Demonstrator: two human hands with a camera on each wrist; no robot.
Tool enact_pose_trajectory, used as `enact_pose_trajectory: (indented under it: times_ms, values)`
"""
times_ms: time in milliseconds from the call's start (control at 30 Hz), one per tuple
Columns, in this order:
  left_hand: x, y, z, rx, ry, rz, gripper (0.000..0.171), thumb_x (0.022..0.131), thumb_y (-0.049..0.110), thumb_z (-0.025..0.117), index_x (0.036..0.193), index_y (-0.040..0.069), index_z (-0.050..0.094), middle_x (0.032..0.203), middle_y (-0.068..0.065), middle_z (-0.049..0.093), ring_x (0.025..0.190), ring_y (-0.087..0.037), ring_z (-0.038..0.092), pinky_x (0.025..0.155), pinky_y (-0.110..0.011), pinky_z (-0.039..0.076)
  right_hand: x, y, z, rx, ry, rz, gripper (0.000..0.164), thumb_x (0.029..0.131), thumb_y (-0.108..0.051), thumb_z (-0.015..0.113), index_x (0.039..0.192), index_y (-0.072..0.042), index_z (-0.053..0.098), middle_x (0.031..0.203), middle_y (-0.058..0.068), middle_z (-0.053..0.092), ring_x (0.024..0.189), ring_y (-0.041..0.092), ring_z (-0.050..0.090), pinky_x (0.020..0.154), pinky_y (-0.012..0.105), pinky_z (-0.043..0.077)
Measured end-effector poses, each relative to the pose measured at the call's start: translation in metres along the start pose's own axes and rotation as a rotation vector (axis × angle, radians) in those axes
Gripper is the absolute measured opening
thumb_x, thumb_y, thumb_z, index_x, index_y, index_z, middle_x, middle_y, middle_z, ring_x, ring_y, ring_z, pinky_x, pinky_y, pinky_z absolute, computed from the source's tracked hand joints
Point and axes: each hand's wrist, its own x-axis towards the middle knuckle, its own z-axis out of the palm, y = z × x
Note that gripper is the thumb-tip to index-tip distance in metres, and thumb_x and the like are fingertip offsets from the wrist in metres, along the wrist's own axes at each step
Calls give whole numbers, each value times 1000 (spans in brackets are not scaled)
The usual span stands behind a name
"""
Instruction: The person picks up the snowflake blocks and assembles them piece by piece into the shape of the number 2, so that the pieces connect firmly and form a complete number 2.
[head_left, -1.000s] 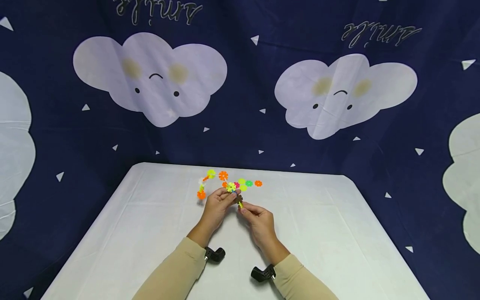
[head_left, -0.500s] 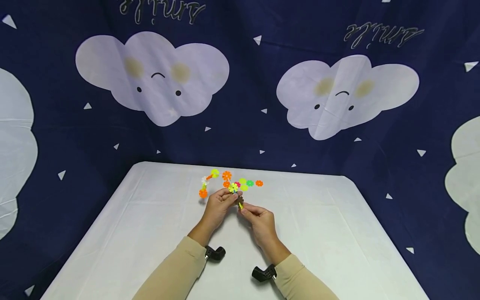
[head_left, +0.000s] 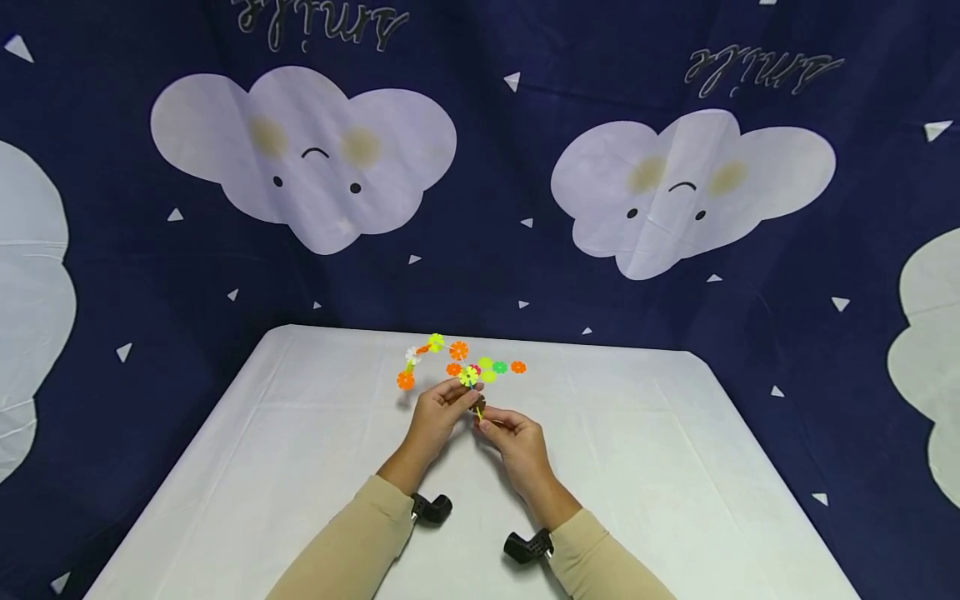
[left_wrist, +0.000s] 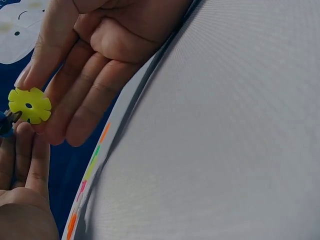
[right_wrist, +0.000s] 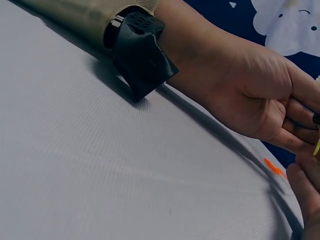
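My left hand (head_left: 432, 421) holds a joined string of notched plastic snowflake discs above the table. Its far part curves up and away, with an orange disc (head_left: 405, 381), a white disc (head_left: 412, 357) and a yellow-green disc (head_left: 436, 342). Another yellow-green disc (head_left: 468, 377) stands at the left fingertips. A brown disc (head_left: 478, 404) sits between the two hands. With thumb and fingers, my right hand (head_left: 520, 442) pinches a yellow disc (left_wrist: 29, 105), which meets a darker piece at its edge in the left wrist view. Fingers partly hide the joints.
Several loose discs lie near the table's far edge, among them a green disc (head_left: 500, 367) and an orange disc (head_left: 518, 367). The white tabletop (head_left: 637, 483) ends at a dark blue cloud-print cloth (head_left: 495, 267). Each wrist carries a black camera (head_left: 432, 509).
The far curve of the disc string has swung up and to the right. The brown and yellow discs have turned slightly. Both hands keep nearly the same place and hold.
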Motion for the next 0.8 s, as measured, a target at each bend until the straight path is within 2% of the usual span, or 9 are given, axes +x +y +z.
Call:
enact_pose_trajectory:
  times_ms: [200,333,533,700,800]
  values:
    - [0,-1,-1,-41,-12,-14,28,99,4,75,122,-9,69,124,-41,62,107,-36,72,93,-38,58,1,-1,0,-26,-33,31,23,95,16,68,117,23,64,121,29,69,97,23,74,91,40,59]
    - [0,-1,-1,-44,-14,-14,25,98,1,75,120,-10,69,122,-41,63,103,-31,74,91,-37,59,1,-1,-1,-36,-40,34,24,94,16,69,116,24,64,120,29,69,98,24,74,89,37,60]
    - [0,-2,-1,-20,-23,3,27,98,0,74,122,-13,68,119,-40,65,98,-23,74,89,-34,59,1,-1,-1,-101,-41,32,22,94,14,72,113,22,67,122,29,68,96,18,72,88,34,60]
    - [1,-1,-2,11,1,3,27,98,5,76,119,-11,71,118,-39,66,95,-23,74,87,-34,60,0,-2,-1,-148,-44,22,21,93,11,75,110,20,69,121,29,69,98,18,72,88,31,60]
    - [3,0,-5,23,40,8,26,98,7,77,117,-10,72,114,-37,68,92,-23,75,84,-34,61,-1,-2,0,-179,-51,6,22,93,9,77,110,19,70,122,29,69,102,20,72,89,28,59]
